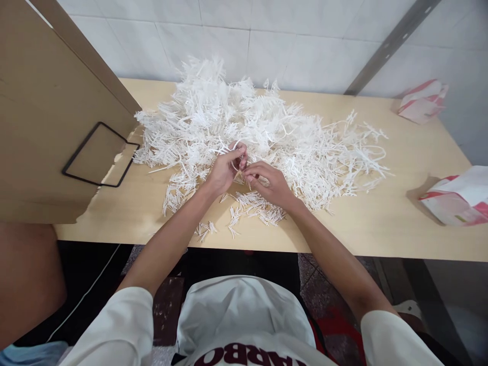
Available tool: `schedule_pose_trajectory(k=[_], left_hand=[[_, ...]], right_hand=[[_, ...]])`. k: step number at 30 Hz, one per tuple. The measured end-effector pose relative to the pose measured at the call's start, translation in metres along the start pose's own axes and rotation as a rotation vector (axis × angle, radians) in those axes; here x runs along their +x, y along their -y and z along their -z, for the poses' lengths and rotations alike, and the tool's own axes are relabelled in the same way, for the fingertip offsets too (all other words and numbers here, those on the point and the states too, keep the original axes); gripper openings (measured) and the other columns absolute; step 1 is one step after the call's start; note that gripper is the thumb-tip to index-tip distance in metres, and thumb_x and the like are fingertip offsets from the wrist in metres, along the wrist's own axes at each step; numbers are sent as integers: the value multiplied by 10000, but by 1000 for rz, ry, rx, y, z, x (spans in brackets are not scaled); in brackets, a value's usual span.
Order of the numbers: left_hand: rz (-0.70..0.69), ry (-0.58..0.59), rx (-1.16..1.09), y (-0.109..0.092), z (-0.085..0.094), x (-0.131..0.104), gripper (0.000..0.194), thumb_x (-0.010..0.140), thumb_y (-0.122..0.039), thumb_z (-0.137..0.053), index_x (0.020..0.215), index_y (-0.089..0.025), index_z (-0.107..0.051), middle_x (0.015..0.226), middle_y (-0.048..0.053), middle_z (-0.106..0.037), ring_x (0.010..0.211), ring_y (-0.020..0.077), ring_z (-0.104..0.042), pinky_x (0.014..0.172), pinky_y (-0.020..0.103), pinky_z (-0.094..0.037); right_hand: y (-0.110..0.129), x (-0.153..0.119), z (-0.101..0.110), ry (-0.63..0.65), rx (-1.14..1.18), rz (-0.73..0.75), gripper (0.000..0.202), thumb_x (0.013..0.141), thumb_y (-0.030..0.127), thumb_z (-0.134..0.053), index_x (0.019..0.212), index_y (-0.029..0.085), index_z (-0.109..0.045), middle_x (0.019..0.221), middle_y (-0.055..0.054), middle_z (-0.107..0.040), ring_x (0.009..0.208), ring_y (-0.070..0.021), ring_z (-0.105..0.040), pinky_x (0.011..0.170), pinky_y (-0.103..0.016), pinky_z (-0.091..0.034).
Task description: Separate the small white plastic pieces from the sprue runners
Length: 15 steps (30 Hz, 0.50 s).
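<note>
A large heap of thin white branched strands [213,112], like small plastic sprigs, spreads over the wooden table [366,223]. At the heap's front edge, my left hand [227,166] is closed with a white strand piece [235,146] looping out between thumb and fingers. Close beside it, my right hand [270,184] pinches at the left hand's fingertips; whatever is between its thumb and forefinger is too small to make out. Short loose white bits [259,207] lie on the table below both hands.
A cardboard sheet [49,112] stands at the left, with a black wire frame [101,153] against it. Two red-and-white paper packets [423,101] sit on the right side. A tiled wall [267,46] borders the table's back. Another person's bare limb [28,279] shows at lower left.
</note>
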<state>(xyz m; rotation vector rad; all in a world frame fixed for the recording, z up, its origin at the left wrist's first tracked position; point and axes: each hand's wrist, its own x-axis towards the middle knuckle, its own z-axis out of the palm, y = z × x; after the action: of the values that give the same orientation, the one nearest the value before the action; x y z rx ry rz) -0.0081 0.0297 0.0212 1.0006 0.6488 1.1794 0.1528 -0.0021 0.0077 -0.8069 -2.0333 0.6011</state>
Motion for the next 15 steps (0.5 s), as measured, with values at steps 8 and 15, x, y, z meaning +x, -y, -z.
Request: schedule_pose_trajectory(k=[8, 15], left_hand=[[52, 6, -15, -4, -2, -4, 402, 940, -443, -467, 638, -184, -522, 420, -62, -252, 418, 65, -326, 509, 198, -371], [184, 93, -48, -8, -6, -8, 396, 949, -509, -460, 815, -181, -636, 369, -90, -204, 347, 58, -281, 448, 191, -347]], right_hand=[[-7, -3, 6, -263, -24, -285, 290, 895, 522, -579, 1004, 263, -651, 683, 39, -612, 583, -101, -558, 586, -263, -481], [-15, 0, 6, -268, -231, -161, 296, 862, 524, -630, 1065, 310, -658, 1001, -29, -562, 869, -161, -579, 741, -335, -533]])
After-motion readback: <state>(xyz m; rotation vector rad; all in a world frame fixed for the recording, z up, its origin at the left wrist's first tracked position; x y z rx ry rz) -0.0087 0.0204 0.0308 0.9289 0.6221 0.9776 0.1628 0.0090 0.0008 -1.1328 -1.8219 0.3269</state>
